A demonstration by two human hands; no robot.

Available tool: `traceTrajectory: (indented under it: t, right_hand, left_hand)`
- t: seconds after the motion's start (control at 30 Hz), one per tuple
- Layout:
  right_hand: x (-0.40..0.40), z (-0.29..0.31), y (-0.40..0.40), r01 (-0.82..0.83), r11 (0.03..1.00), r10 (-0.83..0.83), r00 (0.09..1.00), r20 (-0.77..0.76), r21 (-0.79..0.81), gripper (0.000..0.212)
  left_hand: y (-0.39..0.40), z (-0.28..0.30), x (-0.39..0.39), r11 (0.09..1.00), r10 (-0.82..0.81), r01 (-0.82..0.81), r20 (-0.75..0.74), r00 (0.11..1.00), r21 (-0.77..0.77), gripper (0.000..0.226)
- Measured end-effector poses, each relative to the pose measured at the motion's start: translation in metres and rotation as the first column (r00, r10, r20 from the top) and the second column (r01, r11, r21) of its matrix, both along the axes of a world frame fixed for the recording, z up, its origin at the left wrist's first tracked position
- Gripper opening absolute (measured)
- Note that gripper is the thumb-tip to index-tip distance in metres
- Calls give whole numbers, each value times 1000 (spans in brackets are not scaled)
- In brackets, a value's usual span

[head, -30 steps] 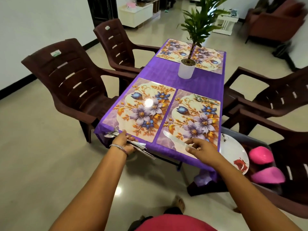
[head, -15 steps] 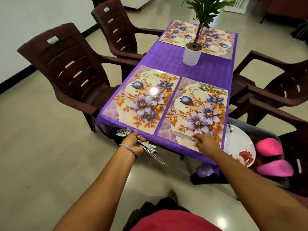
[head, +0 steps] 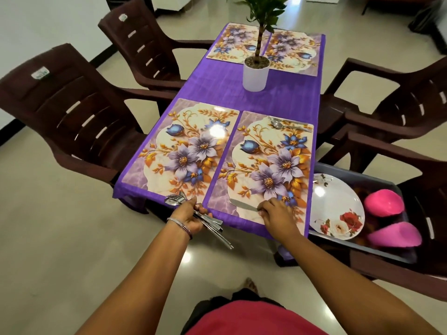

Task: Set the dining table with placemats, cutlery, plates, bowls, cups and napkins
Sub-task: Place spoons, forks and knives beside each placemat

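Several floral placemats lie on the purple tablecloth point(head: 217, 88). My left hand point(head: 191, 217) grips a bundle of steel cutlery point(head: 212, 226) at the table's near edge, by the near left placemat point(head: 183, 151). My right hand point(head: 278, 213) holds the handle of a table knife point(head: 242, 205) that lies flat on the near right placemat point(head: 266, 165). A spoon and other cutlery point(head: 287, 125) lie at that mat's far edge. A grey tub point(head: 358, 175) on the chair to the right holds a white flowered plate point(head: 336, 209) and pink bowls point(head: 384, 203).
A potted plant in a white pot point(head: 256, 73) stands mid-table between the two pairs of mats. Brown plastic chairs stand on both sides: two on the left point(head: 72, 112) and two on the right point(head: 399, 105). Glossy floor surrounds the table.
The view has come closer to the table. The knife under my right hand now lies low along the near edge of the right placemat. My left hand still holds the cutlery bundle.
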State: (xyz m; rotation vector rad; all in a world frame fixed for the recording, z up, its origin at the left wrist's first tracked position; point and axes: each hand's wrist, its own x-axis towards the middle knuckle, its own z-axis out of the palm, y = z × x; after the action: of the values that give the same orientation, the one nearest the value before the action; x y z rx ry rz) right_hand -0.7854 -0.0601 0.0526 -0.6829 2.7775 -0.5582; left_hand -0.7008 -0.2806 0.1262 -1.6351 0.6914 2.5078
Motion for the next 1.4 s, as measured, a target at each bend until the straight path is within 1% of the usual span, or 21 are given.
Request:
traceTrajectory:
  t: [0.17,0.33,0.6,0.77,0.83,0.93,1.0,1.07,1.13,1.23,1.27,1.33,1.4]
  right_hand:
    - [4,-7,10,0,999,2,999,34,-36,22]
    - [4,-11,23,-2,998,7,996,83,-57,22]
    - [7,-12,32,-11,992,19,998,61,-126,21]
    - [8,-8,33,-3,991,16,995,95,-135,20]
    - [7,-2,28,44,983,-26,994,104,-181,22]
    - [1,22,8,114,938,-89,992,89,-327,23]
    - [1,44,-11,111,887,-50,988,145,-448,18]
    - [3,63,-32,43,857,58,982,179,-514,9]
    - [7,73,-50,-25,867,135,973,186,-498,11]
    - [7,78,-72,-32,895,138,969,207,-445,32]
    - [6,79,-77,-22,895,131,968,216,-445,34]
    - [6,80,-91,-49,898,153,967,206,-437,30]
    - [5,83,-107,-163,922,214,970,113,-351,20]
  left_hand:
    - [16,1,-17,999,-42,42,-3,999,-31,41]
    - [30,-4,-28,998,-58,58,0,998,-15,33]
    - [39,-2,-40,997,-80,80,13,997,-12,38]
    - [43,-5,-45,997,-77,77,1,997,-6,36]
    - [44,-4,-46,997,-77,77,-25,997,1,33]
    - [39,0,-47,998,-55,57,-89,995,29,25]
    - [33,3,-48,998,-39,47,-137,990,53,21]
    - [25,7,-51,998,-31,40,-160,987,57,24]
    - [17,12,-54,999,-6,15,-178,984,47,27]
    - [-2,21,-56,998,58,-56,-213,975,12,30]
    - [-9,23,-56,997,77,-77,-210,975,10,32]
    - [-28,24,-55,994,109,-110,-191,976,5,35]
    - [-47,23,-54,990,143,-143,-180,973,10,37]
